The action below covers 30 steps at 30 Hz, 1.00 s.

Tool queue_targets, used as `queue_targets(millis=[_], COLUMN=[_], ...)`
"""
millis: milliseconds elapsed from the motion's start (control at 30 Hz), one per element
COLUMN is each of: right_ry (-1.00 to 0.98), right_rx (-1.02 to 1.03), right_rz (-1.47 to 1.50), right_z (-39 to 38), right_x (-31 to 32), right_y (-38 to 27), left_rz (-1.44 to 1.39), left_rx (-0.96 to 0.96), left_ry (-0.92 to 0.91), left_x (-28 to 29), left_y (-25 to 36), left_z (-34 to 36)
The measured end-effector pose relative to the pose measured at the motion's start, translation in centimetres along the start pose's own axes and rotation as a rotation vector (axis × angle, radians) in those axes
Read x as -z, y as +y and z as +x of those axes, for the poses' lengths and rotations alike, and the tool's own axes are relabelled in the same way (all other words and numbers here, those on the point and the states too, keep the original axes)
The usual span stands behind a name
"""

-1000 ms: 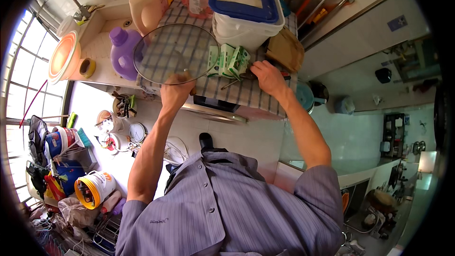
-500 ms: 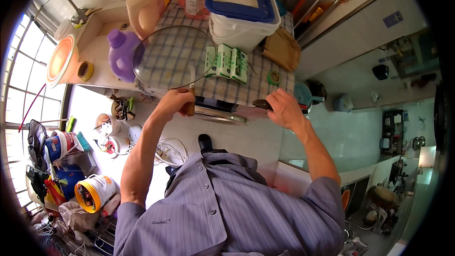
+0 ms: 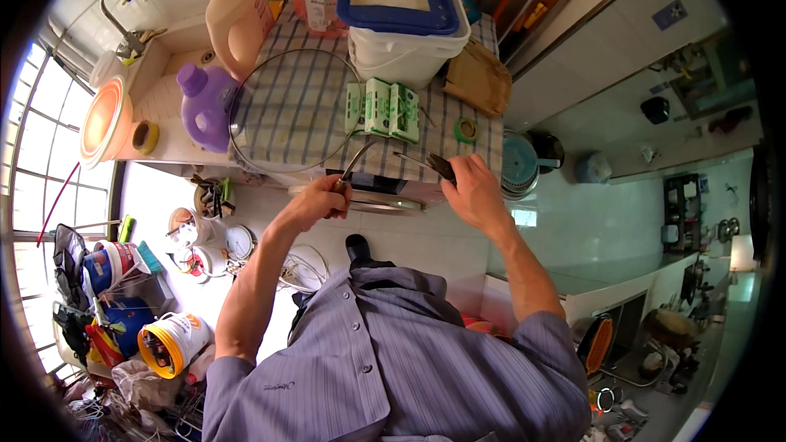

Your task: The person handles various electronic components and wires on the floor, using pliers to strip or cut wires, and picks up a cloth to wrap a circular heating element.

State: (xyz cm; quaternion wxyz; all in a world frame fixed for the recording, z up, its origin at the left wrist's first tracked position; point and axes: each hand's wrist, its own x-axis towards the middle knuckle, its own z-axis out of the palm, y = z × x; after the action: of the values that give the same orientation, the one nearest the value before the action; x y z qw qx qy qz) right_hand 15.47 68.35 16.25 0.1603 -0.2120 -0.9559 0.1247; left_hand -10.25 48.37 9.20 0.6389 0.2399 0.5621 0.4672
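Note:
My left hand point(image 3: 318, 200) is closed round the handle of a curved-blade knife point(image 3: 358, 159), its hooked metal blade pointing up and to the right. My right hand point(image 3: 476, 199) grips the dark handle of a slim metal tool point(image 3: 440, 167); its thin tip points left, towards the curved blade, and its exact kind is unclear. The two blades are close but apart, in front of the table's near edge. Just beyond them lie green-and-white soft packs point(image 3: 380, 106) on a checked cloth point(image 3: 270, 135). A round, clear glass lid point(image 3: 296, 51) rests left of the packs.
Behind the packs stands a white tub point(image 3: 401, 56) with a blue lid. A green tape roll point(image 3: 466, 130) and brown paper point(image 3: 479, 78) lie to the right. A purple jug point(image 3: 205, 106) stands left, by the sink. Buckets point(image 3: 176, 340) crowd the floor at lower left.
Both hands have drawn closer together. The curved knife has swung rightward from upright, clear of the glass lid, and the right hand's tool has moved left, its thin metal end now showing.

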Motion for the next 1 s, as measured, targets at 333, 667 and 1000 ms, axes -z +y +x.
queue_targets(millis=[333,667,1000], right_ry=[-0.143,-0.019,0.218], right_rx=[-0.211,0.076,-0.178], right_rz=[0.494,0.446,0.085], right_z=[3.8,3.1,6.9], right_x=[-2.6,-6.8,-4.1], right_y=[-8.9,-12.2,-1.5], left_rz=[-0.492,-0.864,-0.882], left_rx=[-0.307,-0.271,-0.256], left_ry=[-0.101,0.137,0.182], left_x=[-7.6,-8.5,-6.6], left_y=[-0.2,0.5,-1.2], left_z=[0.9,-2.6,-5.7])
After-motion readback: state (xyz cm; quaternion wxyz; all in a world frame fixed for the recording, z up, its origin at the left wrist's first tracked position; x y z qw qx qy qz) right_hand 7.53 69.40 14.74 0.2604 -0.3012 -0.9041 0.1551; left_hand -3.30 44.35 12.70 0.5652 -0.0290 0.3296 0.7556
